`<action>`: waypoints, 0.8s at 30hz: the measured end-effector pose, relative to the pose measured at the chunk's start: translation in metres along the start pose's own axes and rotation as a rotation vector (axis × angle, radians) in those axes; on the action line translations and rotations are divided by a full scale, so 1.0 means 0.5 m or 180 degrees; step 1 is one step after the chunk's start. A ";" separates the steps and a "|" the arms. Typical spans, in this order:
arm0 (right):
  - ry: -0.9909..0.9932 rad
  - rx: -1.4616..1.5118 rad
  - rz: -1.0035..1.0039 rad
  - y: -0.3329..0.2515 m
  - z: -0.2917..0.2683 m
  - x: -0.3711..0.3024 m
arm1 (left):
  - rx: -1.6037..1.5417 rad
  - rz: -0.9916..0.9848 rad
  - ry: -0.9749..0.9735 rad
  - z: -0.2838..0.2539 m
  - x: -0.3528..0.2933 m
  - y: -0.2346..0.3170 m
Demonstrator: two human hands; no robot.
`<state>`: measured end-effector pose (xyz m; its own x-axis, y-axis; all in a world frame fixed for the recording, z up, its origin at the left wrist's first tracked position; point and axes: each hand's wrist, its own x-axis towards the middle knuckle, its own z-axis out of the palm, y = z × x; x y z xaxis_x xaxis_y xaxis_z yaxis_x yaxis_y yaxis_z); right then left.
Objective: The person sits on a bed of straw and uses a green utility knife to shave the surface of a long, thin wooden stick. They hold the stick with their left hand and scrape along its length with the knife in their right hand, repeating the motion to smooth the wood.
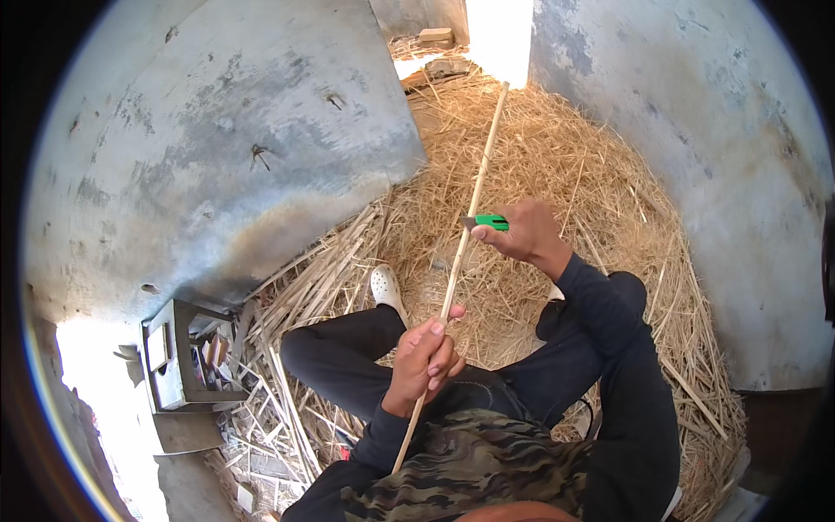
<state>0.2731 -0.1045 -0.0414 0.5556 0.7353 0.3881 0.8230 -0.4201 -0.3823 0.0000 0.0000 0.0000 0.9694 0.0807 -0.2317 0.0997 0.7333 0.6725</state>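
Note:
A long, thin, pale wooden stick (479, 178) slants from my lap up and away to the right. My left hand (425, 361) is closed around its lower part, in front of my body. Farther up, my right hand (524, 230) grips a utility knife with a green handle (493, 223). The knife's dark blade end lies against the side of the stick, about midway along its upper half. Below my left hand, the stick's near end runs over my camouflage shirt (487, 444).
Straw-like shavings (565, 165) cover the floor around my crossed legs. Split strips (304, 265) lie in a heap at the left, beside a small wooden cabinet (187, 365). Worn grey walls (235, 113) stand on both sides, with a bright opening (500, 39) ahead.

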 end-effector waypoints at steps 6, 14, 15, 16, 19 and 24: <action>0.0532 -0.0393 0.0047 0.099 -0.022 0.046 | 0.0021 -0.0205 0.0000 0.004 -0.046 -0.011; 0.0662 -0.0428 0.1633 0.304 -0.075 0.097 | 0.0288 -0.0598 -0.0080 -0.001 -0.125 -0.015; 0.0867 -0.0414 0.1878 0.332 -0.087 0.092 | 0.0335 -0.0652 -0.0174 -0.004 -0.140 -0.020; 0.1074 -0.0400 0.2125 0.359 -0.099 0.083 | 0.0383 -0.0707 -0.0271 -0.005 -0.153 -0.025; 0.0700 -0.0424 0.2421 0.419 -0.102 0.038 | 0.0607 -0.0659 -0.0007 -0.010 -0.150 -0.025; -0.0227 -0.0244 0.1679 0.231 -0.090 0.065 | 0.0965 0.0117 0.0640 -0.038 -0.055 -0.008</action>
<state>0.3914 -0.1533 -0.0354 0.8888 0.4470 0.1010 0.4420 -0.7780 -0.4465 -0.0311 0.0078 -0.0095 0.9131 0.2566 -0.3168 0.1568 0.4964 0.8538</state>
